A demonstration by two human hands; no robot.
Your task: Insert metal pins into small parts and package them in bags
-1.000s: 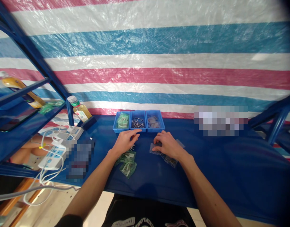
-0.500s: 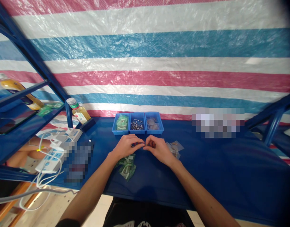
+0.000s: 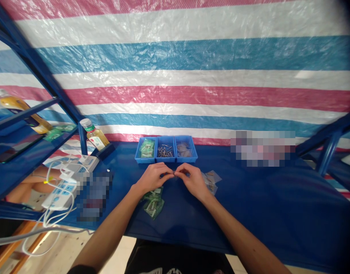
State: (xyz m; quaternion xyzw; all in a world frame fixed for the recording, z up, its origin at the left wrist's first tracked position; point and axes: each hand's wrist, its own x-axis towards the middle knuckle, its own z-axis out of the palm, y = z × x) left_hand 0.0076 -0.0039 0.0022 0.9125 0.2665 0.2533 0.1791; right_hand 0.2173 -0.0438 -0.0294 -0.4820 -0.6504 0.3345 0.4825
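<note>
My left hand and my right hand meet above the blue table cover, their fingertips pinching a small metal part between them. Most of the part is hidden by my fingers, so its exact form cannot be made out. Just below my left hand lie green-labelled packets. Clear plastic bags lie beside my right hand. A blue three-compartment tray stands beyond my hands, holding green packets, metal screws and clear bags with brownish contents.
A blue metal shelf stands at the left, with a bottle at its corner. A white power strip and tangled cables lie nearby. A blurred patch covers something at the far right. A striped tarp hangs behind.
My hands have come together at the middle, fingertips meeting. Between the earlier frames, my right hand left the clear bags, which now lie further right. The last half second shows little movement.
</note>
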